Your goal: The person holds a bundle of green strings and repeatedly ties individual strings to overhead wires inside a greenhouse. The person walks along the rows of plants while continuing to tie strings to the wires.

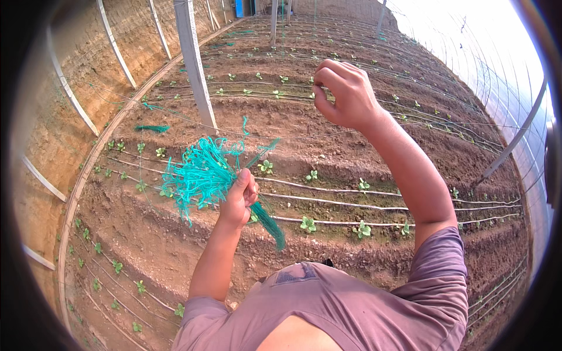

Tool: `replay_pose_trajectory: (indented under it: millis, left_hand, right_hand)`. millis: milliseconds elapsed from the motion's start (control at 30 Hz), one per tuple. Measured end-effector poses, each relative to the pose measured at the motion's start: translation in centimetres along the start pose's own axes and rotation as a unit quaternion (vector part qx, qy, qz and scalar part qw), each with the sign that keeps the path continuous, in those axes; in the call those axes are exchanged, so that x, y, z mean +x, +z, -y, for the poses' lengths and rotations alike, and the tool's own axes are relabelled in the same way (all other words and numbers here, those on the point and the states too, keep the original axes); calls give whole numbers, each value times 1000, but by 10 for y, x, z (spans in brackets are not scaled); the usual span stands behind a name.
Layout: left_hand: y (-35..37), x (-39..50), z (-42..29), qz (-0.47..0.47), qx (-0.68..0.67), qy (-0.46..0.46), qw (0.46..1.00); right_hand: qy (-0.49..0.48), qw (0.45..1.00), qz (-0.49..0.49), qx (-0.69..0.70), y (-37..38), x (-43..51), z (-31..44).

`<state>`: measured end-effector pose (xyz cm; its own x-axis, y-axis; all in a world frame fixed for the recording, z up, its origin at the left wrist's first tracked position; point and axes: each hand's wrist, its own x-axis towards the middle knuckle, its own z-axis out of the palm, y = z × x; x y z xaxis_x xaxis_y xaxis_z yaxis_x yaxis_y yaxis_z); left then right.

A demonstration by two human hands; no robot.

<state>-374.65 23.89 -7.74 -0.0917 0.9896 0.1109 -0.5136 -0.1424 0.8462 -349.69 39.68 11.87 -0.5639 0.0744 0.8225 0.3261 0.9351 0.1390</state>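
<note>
My left hand (239, 199) grips a bundle of green twine (204, 175) around its middle. Looped, frayed ends fan out to the left of the fist, while a darker straight tail (268, 223) hangs below it towards my body. A few loose strands rise above the thumb. My right hand (344, 92) is raised ahead and to the right, fingers curled and thumb close to the index finger. Whether a thin strand lies between those fingertips cannot be made out. A thin wire (290, 138) stretches across in front of me, and my right forearm overlaps it.
Soil beds hold seedlings (308, 224) beside pale drip lines (333, 201). A concrete post (195, 66) stands ahead on the left. More green twine (152, 128) lies on the soil. An earthen wall (79, 57) bounds the left, plastic sheeting (505, 83) the right.
</note>
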Motion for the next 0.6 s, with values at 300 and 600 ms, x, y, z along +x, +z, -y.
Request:
replay_pose_trajectory:
  millis: [300, 600]
  left_hand:
    - [-34, -57, -4, -37, 69, 34, 996]
    - [-31, -90, 13, 55, 13, -2, 998]
  right_hand:
    - [38, 908, 417, 26, 16, -10, 111]
    - [99, 949, 271, -124, 23, 21, 60]
